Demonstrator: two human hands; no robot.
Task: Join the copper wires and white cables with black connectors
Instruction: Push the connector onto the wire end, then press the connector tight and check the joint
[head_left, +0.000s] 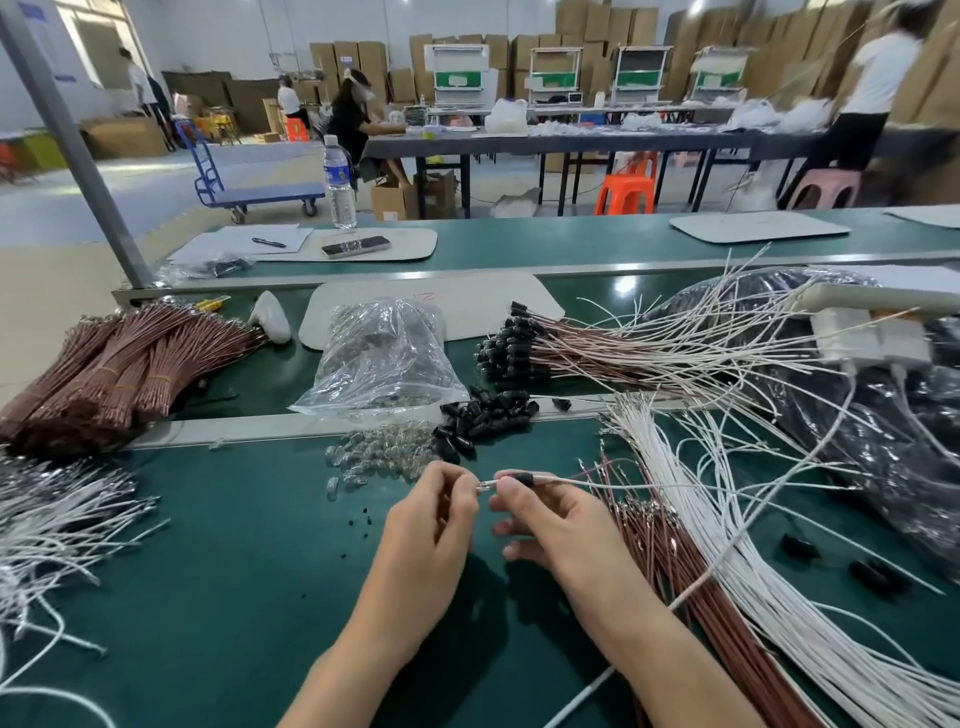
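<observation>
Mid-join: right hand (540, 514) is pinching the small black plastic connector (523, 478), left hand (436, 514) pinching the clear glass tip (483, 487) just beside (pushing home next, likely).

The dark green bench mat (234, 571) at lower left is seen as matt and smooth, edged by a brushed metal rail (249, 432). A crinkled clear plastic bag (382, 353) at mid-frame is rendered glossy. Below it, the small black plastic connectors (483, 415) are found shiny, the small clear bulbs (379, 454) glassy, the white plastic-sheathed cables (727, 561) at right smooth, and the copper-brown wire bundles (119, 364) at left faintly lustrous.
</observation>
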